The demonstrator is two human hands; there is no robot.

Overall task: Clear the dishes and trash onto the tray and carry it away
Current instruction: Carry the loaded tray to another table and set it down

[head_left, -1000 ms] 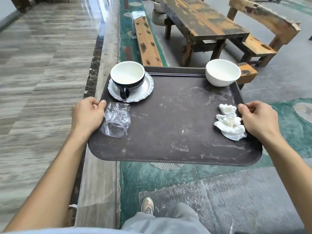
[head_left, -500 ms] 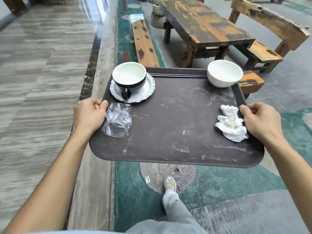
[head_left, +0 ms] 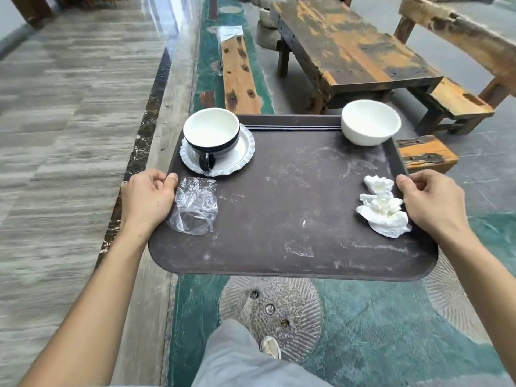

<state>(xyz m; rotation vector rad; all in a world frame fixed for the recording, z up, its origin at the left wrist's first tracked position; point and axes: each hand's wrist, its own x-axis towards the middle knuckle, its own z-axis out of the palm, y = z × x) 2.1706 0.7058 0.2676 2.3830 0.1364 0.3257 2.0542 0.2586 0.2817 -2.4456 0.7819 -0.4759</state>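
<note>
A dark brown tray [head_left: 290,208] is held level in the air above the floor. My left hand [head_left: 146,198] grips its left edge and my right hand [head_left: 431,202] grips its right edge. On the tray's far left a white cup with a dark outside and handle [head_left: 211,135] stands on a white scalloped saucer [head_left: 240,159]. A white bowl [head_left: 370,122] sits at the far right corner. Crumpled clear plastic wrap [head_left: 195,205] lies beside my left thumb. A crumpled white napkin [head_left: 382,209] lies beside my right thumb.
A worn wooden table [head_left: 346,43] stands ahead, with a low plank bench [head_left: 238,71] to its left and a backed wooden bench [head_left: 458,99] to its right. A small wooden stool [head_left: 425,153] is just beyond the tray's right corner. Striped stone floor spreads on the left; my leg and shoe [head_left: 269,347] step over a round millstone inlay.
I have walked forward with the tray: the table and benches are closer, and the round floor inlay has come under my stepping foot. Both hands keep the same grip; the items have not shifted.
</note>
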